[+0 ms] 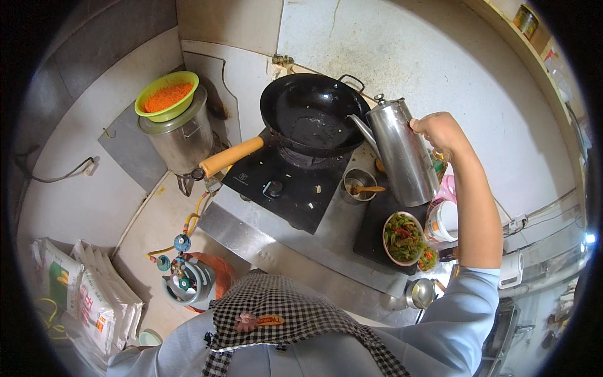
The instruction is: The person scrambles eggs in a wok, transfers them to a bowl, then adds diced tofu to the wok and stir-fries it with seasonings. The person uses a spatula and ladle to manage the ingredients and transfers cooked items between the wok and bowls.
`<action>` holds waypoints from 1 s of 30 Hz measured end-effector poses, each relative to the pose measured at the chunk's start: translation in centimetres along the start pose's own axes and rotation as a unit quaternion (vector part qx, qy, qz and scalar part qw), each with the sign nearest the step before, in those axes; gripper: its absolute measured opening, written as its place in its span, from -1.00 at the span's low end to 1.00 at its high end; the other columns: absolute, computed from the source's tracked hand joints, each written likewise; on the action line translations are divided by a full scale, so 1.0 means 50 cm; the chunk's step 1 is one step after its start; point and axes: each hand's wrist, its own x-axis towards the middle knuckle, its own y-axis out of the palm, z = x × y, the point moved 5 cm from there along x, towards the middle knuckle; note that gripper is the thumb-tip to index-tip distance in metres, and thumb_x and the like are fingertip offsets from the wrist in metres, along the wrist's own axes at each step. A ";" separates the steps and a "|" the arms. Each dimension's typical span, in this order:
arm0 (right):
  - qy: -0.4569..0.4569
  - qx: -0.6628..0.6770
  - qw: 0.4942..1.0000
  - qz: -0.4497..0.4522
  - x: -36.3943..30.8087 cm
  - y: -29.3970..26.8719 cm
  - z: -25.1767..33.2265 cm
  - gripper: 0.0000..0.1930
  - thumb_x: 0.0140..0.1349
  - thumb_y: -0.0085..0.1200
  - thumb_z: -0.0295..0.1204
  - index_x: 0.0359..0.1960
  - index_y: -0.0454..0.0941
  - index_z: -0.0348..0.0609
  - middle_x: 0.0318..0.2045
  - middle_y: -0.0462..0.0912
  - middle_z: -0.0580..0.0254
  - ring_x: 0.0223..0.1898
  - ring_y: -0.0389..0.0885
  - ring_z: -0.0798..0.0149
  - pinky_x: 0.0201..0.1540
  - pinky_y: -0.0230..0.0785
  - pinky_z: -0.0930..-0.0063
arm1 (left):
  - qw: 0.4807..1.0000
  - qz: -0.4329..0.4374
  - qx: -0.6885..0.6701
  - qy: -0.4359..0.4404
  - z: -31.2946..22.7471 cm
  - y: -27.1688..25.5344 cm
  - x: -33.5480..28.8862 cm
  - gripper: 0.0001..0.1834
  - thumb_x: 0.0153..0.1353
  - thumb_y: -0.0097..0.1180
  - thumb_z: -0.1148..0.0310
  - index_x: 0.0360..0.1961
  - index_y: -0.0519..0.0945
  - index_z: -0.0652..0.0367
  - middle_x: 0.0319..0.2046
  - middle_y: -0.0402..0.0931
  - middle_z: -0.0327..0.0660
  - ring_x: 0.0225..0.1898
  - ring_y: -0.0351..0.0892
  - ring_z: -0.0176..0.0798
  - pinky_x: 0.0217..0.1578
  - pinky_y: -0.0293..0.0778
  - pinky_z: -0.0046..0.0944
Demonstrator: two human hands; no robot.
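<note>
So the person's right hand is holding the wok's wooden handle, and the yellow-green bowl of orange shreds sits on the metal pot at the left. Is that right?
Not quite: the right hand holds the tall metal kettle; the head view shows no hand on the wok's wooden handle. The yellow-green bowl of orange shreds does sit on the metal pot at the left.

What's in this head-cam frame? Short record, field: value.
left hand: not in view
right hand: gripping steel jug
jug pose: raised, tilted left, spout tip by the wok's right side
wok: black, wooden handle pointing lower left, above black cooktop
small steel cup: right of cooktop, wooden-handled utensil inside
bowl: green vegetable pieces
yellow-green bowl: orange shreds, on steel pot
</note>
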 end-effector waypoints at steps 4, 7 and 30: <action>0.023 0.166 0.986 0.007 -0.020 0.009 -0.060 -0.71 0.14 0.20 -0.28 -0.63 0.52 -0.20 -0.76 0.23 0.45 -0.73 0.04 0.46 -0.64 -0.15 0.44 | 1.000 0.001 0.005 0.001 -0.002 0.002 -0.004 -0.67 0.26 -0.03 0.30 -0.03 0.57 0.20 -0.03 0.54 -0.01 0.04 0.49 -0.07 0.03 0.41 -0.04; 0.033 0.307 0.951 0.000 -0.037 0.036 -0.125 -0.73 0.19 0.17 -0.32 -0.62 0.44 -0.10 -0.79 0.24 0.51 -0.81 0.02 0.54 -0.74 -0.24 0.55 | 1.000 0.001 0.009 0.001 -0.004 0.003 -0.006 -0.67 0.26 -0.04 0.30 -0.03 0.57 0.20 -0.03 0.53 -0.02 0.05 0.48 -0.08 0.04 0.41 -0.04; 0.096 0.478 0.848 -0.206 -0.287 0.494 -0.473 -0.78 0.21 0.18 -0.36 -0.43 0.56 -0.32 -0.56 0.47 0.43 -0.50 0.32 0.52 -0.45 0.23 0.51 | 0.980 0.114 0.165 -0.008 -0.069 -0.034 -0.020 -0.68 0.29 -0.09 0.31 -0.03 0.59 0.17 0.01 0.53 -0.07 0.10 0.46 -0.17 0.08 0.38 -0.07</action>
